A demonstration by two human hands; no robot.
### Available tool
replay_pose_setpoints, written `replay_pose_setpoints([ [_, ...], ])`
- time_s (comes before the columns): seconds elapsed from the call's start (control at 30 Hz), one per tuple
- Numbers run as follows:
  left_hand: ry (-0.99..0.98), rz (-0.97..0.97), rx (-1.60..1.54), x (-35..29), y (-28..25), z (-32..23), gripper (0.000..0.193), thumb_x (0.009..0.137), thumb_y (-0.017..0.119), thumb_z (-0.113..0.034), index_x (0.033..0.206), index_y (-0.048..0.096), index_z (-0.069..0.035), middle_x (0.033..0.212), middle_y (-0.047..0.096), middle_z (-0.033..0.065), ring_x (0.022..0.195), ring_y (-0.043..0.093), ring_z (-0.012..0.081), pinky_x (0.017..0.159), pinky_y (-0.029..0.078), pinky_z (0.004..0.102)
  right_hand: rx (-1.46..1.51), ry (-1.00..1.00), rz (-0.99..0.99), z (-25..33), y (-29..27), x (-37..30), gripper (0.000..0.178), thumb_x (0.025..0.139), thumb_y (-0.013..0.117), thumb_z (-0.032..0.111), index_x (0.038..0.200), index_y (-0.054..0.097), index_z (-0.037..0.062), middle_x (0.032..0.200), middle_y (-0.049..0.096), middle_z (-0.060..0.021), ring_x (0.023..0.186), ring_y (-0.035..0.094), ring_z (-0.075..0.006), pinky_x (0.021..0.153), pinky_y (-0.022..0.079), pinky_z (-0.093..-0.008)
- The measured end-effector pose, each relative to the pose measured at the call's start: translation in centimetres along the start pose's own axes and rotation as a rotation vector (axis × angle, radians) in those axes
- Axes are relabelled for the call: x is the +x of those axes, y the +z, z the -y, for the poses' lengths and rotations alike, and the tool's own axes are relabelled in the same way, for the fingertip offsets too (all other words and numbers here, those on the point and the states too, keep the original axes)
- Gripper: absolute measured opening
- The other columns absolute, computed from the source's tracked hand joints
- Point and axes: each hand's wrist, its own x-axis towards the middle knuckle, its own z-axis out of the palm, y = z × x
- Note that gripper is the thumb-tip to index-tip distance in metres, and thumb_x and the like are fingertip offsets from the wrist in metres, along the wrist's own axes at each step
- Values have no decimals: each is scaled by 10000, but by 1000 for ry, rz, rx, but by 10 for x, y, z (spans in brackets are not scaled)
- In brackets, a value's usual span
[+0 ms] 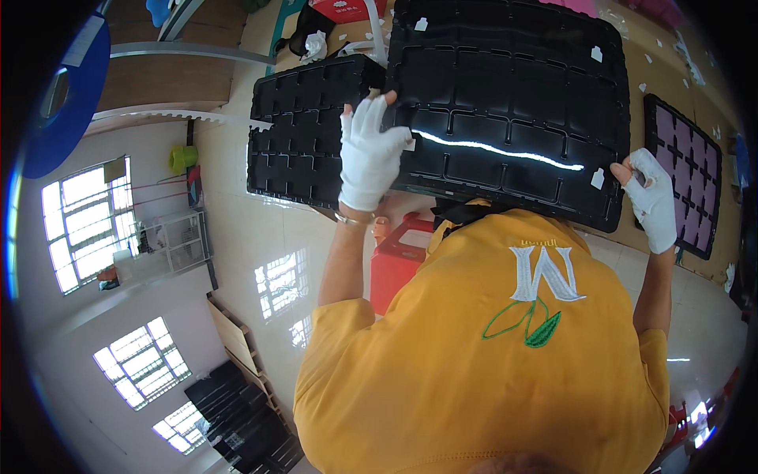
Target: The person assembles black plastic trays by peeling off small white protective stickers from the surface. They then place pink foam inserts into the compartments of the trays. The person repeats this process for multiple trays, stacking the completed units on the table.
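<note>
A large black plastic tray (505, 103) with moulded compartments lies in front of me, small white tags at its corners. My left hand (371, 150), in a white glove with bare fingertips, is at the tray's left edge. Its fingers are stretched and apart, with the thumb close to a white tag (410, 145). At the right edge is my right hand (651, 197), gloved the same way. Its thumb and finger come together at the rim, near another white tag (598, 178). Whatever lies between those fingertips is hidden.
A second black tray (296, 126) lies left of the large one. To the right is a black tray with purple compartments (685, 174). Paper scraps dot the brown table (655, 75). Below stands a red stool (399, 265). A metal bar (189, 52) crosses at upper left.
</note>
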Motion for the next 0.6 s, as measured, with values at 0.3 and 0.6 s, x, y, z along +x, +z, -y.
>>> replay_pose_setpoints([
  [0.3, -373, -328, -430, -36, -17, -8, 190, 768, 647, 81, 899, 637, -56, 1123, 650, 130, 1038, 627, 307, 1072, 390, 440, 25, 49, -91, -20, -9, -19, 262, 876, 701, 110, 795, 471, 14, 767, 394, 10, 704, 361, -72, 640, 307, -221],
  [0.6, -424, -60, -865, 6, -25, 5, 102, 871, 587, 90, 941, 617, 22, 945, 656, 69, 899, 631, 141, 924, 487, 288, 13, 19, -73, -14, -5, -8, 268, 883, 704, 122, 796, 472, 21, 767, 403, 17, 705, 370, -72, 644, 320, -217],
])
